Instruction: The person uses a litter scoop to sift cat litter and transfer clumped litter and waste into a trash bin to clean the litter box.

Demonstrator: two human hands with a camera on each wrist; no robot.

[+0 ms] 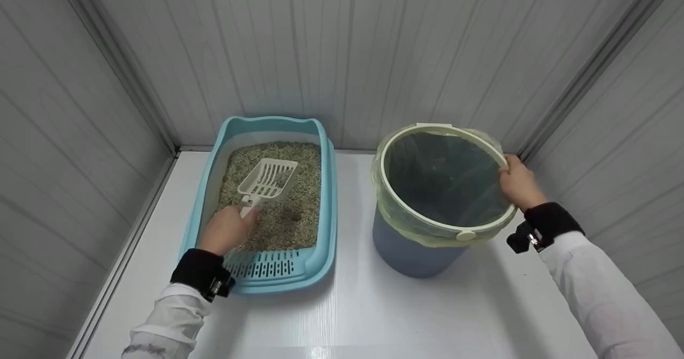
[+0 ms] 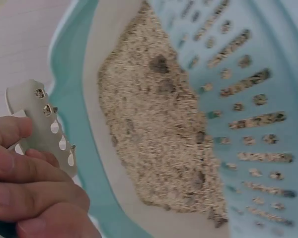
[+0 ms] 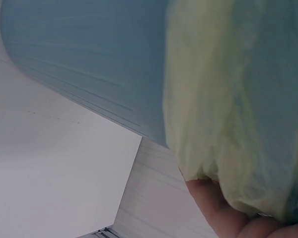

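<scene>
While clutched by the left hand point(image 1: 227, 229): slotted plastic scoop point(image 1: 267, 178) (right hand point(image 1: 517, 182) gripping bin rim point(image 1: 422, 220)).

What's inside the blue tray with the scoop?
The blue tray holds pale, grainy litter with a few darker clumps. The left hand holds the white scoop over it. What lies beneath the litter is covered.

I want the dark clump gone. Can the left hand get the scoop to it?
Probably yes. The left hand grips the scoop, and the clump lies bare on the litter beside it.
</scene>
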